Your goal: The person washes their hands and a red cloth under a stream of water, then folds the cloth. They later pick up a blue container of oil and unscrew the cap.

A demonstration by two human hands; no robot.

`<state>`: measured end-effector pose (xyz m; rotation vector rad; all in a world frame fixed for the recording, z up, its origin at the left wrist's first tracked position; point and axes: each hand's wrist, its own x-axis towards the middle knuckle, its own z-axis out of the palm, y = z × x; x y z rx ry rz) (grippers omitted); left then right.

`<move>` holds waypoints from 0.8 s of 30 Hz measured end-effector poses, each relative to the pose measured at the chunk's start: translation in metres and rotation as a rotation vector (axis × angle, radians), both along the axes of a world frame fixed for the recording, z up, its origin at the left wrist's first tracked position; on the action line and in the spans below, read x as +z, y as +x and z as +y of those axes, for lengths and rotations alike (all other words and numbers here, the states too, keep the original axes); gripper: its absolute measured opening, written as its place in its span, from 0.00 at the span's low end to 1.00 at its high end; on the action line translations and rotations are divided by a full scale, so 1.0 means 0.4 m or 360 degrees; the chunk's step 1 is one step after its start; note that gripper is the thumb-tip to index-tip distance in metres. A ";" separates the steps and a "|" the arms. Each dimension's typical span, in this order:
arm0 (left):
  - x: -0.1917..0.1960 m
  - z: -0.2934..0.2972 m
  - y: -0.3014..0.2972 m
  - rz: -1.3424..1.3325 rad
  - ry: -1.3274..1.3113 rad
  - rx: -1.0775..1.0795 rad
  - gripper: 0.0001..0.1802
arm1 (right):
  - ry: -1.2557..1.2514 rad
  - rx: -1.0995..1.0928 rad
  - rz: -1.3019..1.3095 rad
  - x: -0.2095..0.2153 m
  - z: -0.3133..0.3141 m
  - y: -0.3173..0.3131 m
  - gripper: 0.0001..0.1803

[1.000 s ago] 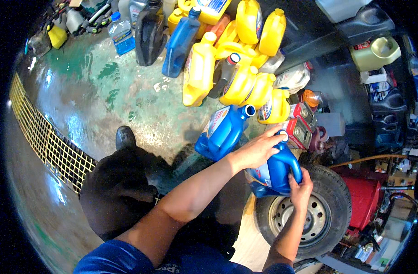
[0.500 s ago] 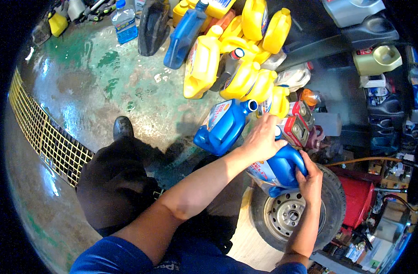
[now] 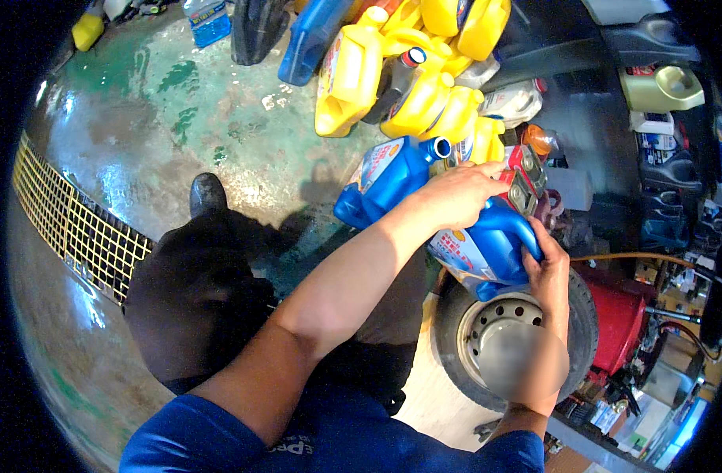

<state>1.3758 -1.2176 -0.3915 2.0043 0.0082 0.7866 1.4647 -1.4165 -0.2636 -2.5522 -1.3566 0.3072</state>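
A blue plastic oil jug with a pale label is held in front of me, above the wheel. My right hand is closed round its handle on the right side. My left hand is at the top of the jug, its fingers bent over the cap, which they mostly hide. Just left of that hand stands a second blue jug, its round mouth showing uncapped. Red and silver tins and a small yellow jug stand just beyond my fingers.
Several yellow jugs crowd the far floor, beside a blue jug and a black one. A tyre on a steel rim lies below my right arm. A yellow floor grate runs along the left; a red box is right.
My left hand has turned at the jug's top, its fingers now pointing further right. The view has shifted, so the jugs and tins appear higher. My right hand keeps the handle.
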 end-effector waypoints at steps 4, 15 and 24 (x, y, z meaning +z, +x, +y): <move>0.021 -0.001 0.010 0.0501 -0.0126 -0.0107 0.16 | -0.0093 -0.0013 -0.0019 0.005 -0.007 0.006 0.35; 0.019 -0.006 0.009 0.0482 0.0134 -0.0033 0.14 | 0.0007 0.0012 0.0072 -0.043 -0.016 0.027 0.32; 0.061 0.037 0.021 0.0591 -0.0436 0.0688 0.22 | 0.0073 0.0026 0.0016 -0.072 -0.031 0.025 0.33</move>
